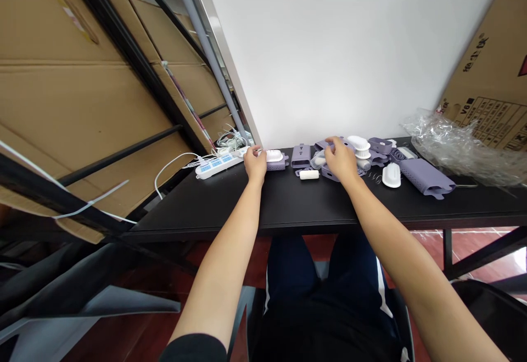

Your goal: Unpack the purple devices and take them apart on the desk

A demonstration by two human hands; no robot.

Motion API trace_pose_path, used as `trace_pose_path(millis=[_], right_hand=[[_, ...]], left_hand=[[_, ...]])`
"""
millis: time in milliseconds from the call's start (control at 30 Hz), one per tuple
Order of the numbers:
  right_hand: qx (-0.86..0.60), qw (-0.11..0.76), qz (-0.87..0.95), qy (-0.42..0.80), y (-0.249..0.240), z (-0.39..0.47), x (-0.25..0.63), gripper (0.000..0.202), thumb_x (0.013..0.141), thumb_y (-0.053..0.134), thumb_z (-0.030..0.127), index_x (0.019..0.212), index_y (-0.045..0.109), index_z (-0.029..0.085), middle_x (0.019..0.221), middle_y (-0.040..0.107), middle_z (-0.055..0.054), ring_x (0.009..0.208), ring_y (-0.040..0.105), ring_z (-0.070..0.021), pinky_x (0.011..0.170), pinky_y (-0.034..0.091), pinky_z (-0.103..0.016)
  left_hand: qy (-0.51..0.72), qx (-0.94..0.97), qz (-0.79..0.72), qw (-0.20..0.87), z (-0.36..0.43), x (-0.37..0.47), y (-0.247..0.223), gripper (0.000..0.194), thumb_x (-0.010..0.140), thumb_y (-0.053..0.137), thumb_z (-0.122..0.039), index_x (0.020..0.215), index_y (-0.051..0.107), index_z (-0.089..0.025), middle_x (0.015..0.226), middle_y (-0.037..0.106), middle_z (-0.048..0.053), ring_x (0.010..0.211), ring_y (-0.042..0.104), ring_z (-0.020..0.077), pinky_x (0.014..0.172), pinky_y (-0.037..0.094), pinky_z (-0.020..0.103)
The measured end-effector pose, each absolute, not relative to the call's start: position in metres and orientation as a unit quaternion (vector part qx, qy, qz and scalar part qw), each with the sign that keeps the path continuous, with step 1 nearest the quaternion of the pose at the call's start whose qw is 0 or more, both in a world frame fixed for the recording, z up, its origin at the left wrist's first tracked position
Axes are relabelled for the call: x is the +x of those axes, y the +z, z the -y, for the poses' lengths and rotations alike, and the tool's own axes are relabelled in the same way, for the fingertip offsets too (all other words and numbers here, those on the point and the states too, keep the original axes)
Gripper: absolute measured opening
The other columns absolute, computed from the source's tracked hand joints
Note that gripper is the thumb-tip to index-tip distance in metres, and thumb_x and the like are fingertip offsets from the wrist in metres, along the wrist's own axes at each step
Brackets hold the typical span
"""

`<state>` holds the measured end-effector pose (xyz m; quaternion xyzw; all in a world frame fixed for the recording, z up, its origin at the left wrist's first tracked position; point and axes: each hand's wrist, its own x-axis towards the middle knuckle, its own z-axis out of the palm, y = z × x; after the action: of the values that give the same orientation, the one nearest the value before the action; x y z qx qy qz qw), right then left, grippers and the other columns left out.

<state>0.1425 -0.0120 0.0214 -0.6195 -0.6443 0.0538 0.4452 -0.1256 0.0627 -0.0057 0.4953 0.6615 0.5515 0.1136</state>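
My left hand (255, 165) has its fingers closed around the left end of a purple casing (276, 166), which lies on its side with a white oval piece (274, 155) on top. Thumb and fingers apart, my right hand (341, 160) is over a group of purple parts; its fingertips are near a small translucent piece (318, 160), and nothing is visibly gripped. Between the hands are another purple casing (301, 156) and a white roller (308, 174). White oval parts (359, 143) are stacked just beyond the right hand.
A white power strip (220, 165) with cables lies on the left of the black table (304, 208). To the right are a white oval part (391, 175), a large purple casing (426, 176), thin springs and clear plastic wrap (465, 148). Cardboard boxes stand at both sides.
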Motion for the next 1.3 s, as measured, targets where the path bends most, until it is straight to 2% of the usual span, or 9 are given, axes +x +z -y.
trace_pose_path(millis=[200,367,567,700,867,1000,1100,1200,1300], right_hand=[[-0.574,0.443,0.688,0.035,0.019,0.012,0.140,0.038,0.099,0.050,0.029,0.130,0.070,0.020,0.094,0.074,-0.009,0.091,0.066,-0.0298,0.089,0.048,-0.042],[-0.491,0.445,0.747,-0.043,0.014,0.019,0.121,0.050,0.098,0.060,0.036,0.146,0.061,0.023,0.129,0.068,-0.015,0.121,0.061,-0.0345,0.107,0.047,-0.049],[-0.465,0.482,0.740,-0.062,0.013,0.018,0.114,0.066,0.096,0.062,0.036,0.159,0.045,0.026,0.158,0.048,-0.017,0.145,0.049,-0.0354,0.117,0.044,-0.054],[-0.448,0.493,0.746,-0.023,0.014,0.017,0.124,0.065,0.093,0.063,0.033,0.155,0.045,0.023,0.157,0.050,-0.018,0.146,0.050,-0.0332,0.117,0.046,-0.052],[-0.457,0.528,0.712,0.071,0.014,0.019,0.120,0.068,0.085,0.077,0.046,0.144,0.053,0.020,0.144,0.062,-0.018,0.128,0.063,-0.0327,0.107,0.052,-0.047],[-0.468,0.554,0.664,0.183,0.013,0.015,0.116,0.065,0.087,0.074,0.058,0.137,0.057,0.021,0.130,0.072,-0.013,0.112,0.070,-0.0280,0.097,0.055,-0.042],[-0.461,0.529,0.668,0.249,0.012,0.012,0.117,0.053,0.094,0.063,0.062,0.129,0.062,0.022,0.115,0.077,-0.008,0.094,0.073,-0.0240,0.084,0.056,-0.037],[-0.467,0.494,0.692,0.243,0.014,0.016,0.118,0.049,0.098,0.056,0.065,0.115,0.068,0.021,0.099,0.078,-0.006,0.083,0.072,-0.0224,0.075,0.052,-0.033],[-0.489,0.465,0.715,0.182,0.017,0.021,0.120,0.048,0.099,0.053,0.067,0.094,0.068,0.021,0.088,0.076,-0.006,0.082,0.070,-0.0234,0.074,0.047,-0.032]], left_hand=[[0.639,0.547,-0.538,-0.050,-0.035,-0.111,0.013,0.027,0.095,0.060,-0.024,0.122,0.065,-0.022,0.133,0.056,0.014,0.127,0.060,0.0268,0.119,0.045,0.041],[0.676,0.603,-0.398,-0.149,-0.012,-0.078,0.015,0.032,0.101,0.061,-0.035,0.129,0.061,-0.020,0.128,0.053,0.015,0.131,0.056,0.0285,0.123,0.041,0.045],[0.615,0.704,-0.309,-0.176,-0.005,-0.044,0.004,0.030,0.103,0.059,-0.047,0.124,0.062,-0.026,0.123,0.055,0.013,0.120,0.062,0.0264,0.107,0.056,0.046],[0.574,0.746,-0.293,-0.168,-0.007,-0.046,-0.003,0.030,0.102,0.059,-0.052,0.120,0.063,-0.028,0.122,0.057,0.013,0.118,0.064,0.0265,0.101,0.060,0.045],[0.637,0.678,-0.318,-0.184,-0.003,-0.061,-0.001,0.058,0.102,0.044,-0.068,0.138,0.056,-0.024,0.135,0.056,0.018,0.137,0.057,0.0336,0.117,0.048,0.055],[0.626,0.687,-0.368,0.029,-0.008,-0.064,0.006,0.068,0.105,0.029,-0.072,0.153,0.048,-0.027,0.147,0.059,0.015,0.139,0.059,0.0286,0.114,0.050,0.045],[0.576,0.699,-0.321,0.276,-0.013,-0.058,0.009,0.067,0.103,0.038,-0.073,0.143,0.060,-0.025,0.140,0.068,0.011,0.136,0.063,0.0274,0.113,0.053,0.041],[0.539,0.624,-0.290,0.485,-0.011,-0.050,0.010,0.068,0.102,0.040,-0.074,0.135,0.067,-0.021,0.125,0.076,0.011,0.123,0.072,0.0296,0.100,0.062,0.042],[0.504,0.546,-0.289,0.604,-0.004,-0.048,0.015,0.062,0.102,0.046,-0.067,0.134,0.068,-0.018,0.109,0.080,0.011,0.103,0.078,0.0283,0.082,0.068,0.039]])
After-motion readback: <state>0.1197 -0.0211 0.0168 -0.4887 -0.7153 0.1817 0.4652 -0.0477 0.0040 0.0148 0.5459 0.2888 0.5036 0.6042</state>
